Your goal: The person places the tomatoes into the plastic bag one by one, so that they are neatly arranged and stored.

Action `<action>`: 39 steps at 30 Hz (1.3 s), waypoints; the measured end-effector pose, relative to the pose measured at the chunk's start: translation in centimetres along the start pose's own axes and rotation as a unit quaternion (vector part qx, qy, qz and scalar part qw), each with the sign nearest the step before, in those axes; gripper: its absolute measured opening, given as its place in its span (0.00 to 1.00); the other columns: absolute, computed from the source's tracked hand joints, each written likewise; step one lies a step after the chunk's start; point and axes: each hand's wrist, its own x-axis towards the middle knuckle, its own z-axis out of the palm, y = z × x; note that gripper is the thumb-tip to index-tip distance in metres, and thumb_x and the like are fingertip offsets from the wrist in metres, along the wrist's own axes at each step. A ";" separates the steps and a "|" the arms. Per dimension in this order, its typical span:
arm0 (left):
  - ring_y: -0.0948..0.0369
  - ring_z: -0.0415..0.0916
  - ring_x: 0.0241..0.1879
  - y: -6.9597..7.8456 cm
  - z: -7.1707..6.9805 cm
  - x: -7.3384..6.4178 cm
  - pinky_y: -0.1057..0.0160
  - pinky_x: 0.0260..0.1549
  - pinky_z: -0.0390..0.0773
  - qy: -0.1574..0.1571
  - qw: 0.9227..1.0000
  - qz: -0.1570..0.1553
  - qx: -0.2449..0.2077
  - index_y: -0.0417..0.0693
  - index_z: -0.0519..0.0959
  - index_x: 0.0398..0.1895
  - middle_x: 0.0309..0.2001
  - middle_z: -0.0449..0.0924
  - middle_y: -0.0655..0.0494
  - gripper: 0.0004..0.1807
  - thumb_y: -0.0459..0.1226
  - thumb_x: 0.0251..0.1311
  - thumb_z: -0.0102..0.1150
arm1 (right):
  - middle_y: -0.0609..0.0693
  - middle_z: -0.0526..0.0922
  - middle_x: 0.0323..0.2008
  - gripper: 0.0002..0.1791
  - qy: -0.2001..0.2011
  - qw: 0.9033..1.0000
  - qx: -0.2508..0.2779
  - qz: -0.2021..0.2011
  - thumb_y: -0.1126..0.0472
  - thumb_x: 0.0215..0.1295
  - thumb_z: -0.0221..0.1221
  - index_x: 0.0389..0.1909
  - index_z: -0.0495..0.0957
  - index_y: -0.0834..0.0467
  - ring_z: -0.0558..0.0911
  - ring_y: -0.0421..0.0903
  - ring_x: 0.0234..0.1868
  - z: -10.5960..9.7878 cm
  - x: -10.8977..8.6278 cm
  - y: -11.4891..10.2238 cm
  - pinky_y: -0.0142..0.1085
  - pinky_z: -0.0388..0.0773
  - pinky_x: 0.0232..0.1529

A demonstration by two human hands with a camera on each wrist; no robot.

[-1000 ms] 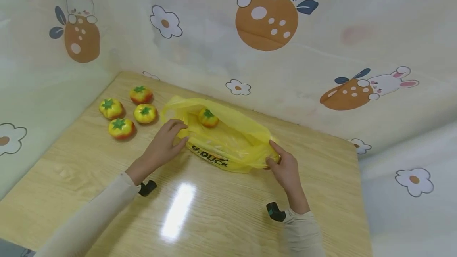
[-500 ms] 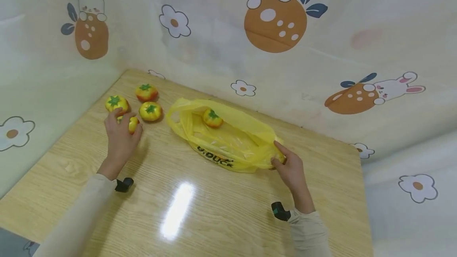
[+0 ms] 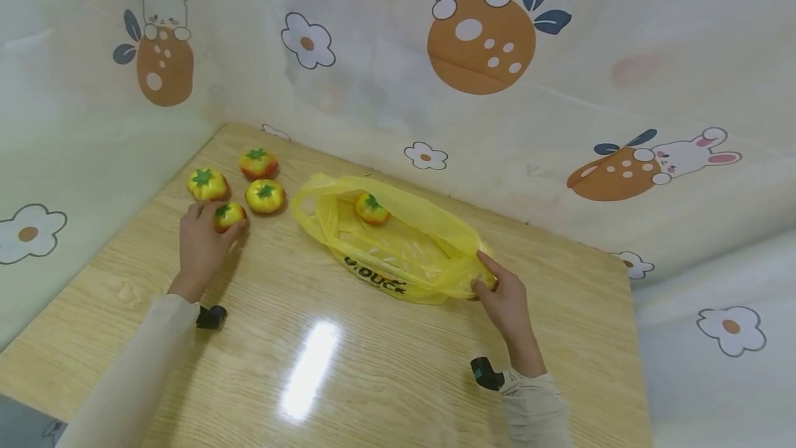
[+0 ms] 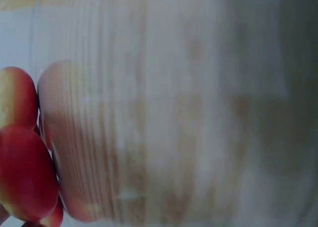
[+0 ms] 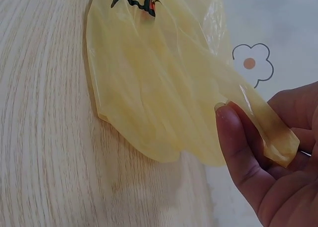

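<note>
My left hand (image 3: 202, 237) grips a ribbed yellow-and-red tomato (image 3: 231, 216) with a green leafy top, fingers on its left side and thumb on its right. In the left wrist view, glossy red and yellow tomatoes (image 4: 27, 172) show at the left edge. A yellow plastic bag (image 3: 398, 254) with black lettering lies with its mouth open, and one tomato (image 3: 372, 208) sits inside. My right hand (image 3: 506, 296) pinches the bag's right end. In the right wrist view, the bag's handle (image 5: 278, 137) runs between the thumb and fingers.
Three more tomatoes, one at the back (image 3: 258, 164), one at the left (image 3: 208, 184) and one nearer the bag (image 3: 265, 196), stand around the held one. The wooden table (image 3: 373, 365) meets a patterned cloth wall (image 3: 373, 88) behind and at both sides.
My left hand has left the bag's left rim and moved left to the front tomato, closing on it. The right hand has kept its pinch on the bag.
</note>
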 end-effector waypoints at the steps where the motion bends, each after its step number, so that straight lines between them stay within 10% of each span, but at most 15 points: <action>1: 0.33 0.63 0.59 0.0 0.0 0.1 0.37 0.60 0.62 -0.007 1.000 -0.003 0.000 0.29 0.71 0.57 0.60 0.65 0.29 0.27 0.39 0.61 0.66 | 0.64 0.85 0.31 0.31 0.000 1.000 0.000 0.000 0.69 0.64 0.57 0.69 0.68 0.59 0.84 0.61 0.24 0.1 0.0 0.0 0.34 0.74 0.15; 15: 0.32 0.67 0.57 0.8 0.0 0.8 0.34 0.56 0.69 -0.053 0.998 0.014 0.019 0.29 0.73 0.53 0.61 0.63 0.29 0.24 0.37 0.60 0.67 | 0.68 0.78 0.56 0.30 -0.011 1.000 0.008 0.014 0.70 0.65 0.56 0.69 0.67 0.61 0.85 0.56 0.26 0.5 -0.2 0.1 0.39 0.83 0.25; 24: 0.33 0.69 0.53 0.7 -0.2 0.3 0.35 0.52 0.72 -0.055 0.998 0.009 0.013 0.30 0.73 0.52 0.58 0.63 0.30 0.23 0.37 0.62 0.66 | 0.61 0.84 0.24 0.30 -0.007 1.000 -0.010 0.015 0.69 0.64 0.56 0.69 0.68 0.58 0.74 0.50 0.11 1.3 -0.4 0.2 0.29 0.67 0.12; 31: 0.33 0.69 0.52 0.5 -0.6 0.3 0.34 0.52 0.72 -0.057 0.998 0.016 0.018 0.30 0.73 0.52 0.58 0.63 0.29 0.22 0.37 0.62 0.65 | 0.68 0.81 0.51 0.30 -0.017 1.000 0.013 0.021 0.71 0.65 0.56 0.69 0.67 0.60 0.79 0.48 0.15 1.8 -0.5 -0.1 0.30 0.75 0.17; 39: 0.33 0.68 0.54 0.4 -0.9 0.4 0.34 0.52 0.71 -0.065 0.998 0.005 0.020 0.30 0.73 0.52 0.59 0.62 0.30 0.23 0.39 0.62 0.65 | 0.69 0.79 0.54 0.31 -0.024 0.999 0.015 0.017 0.70 0.65 0.56 0.70 0.67 0.59 0.80 0.55 0.16 2.6 -0.4 0.0 0.29 0.66 0.11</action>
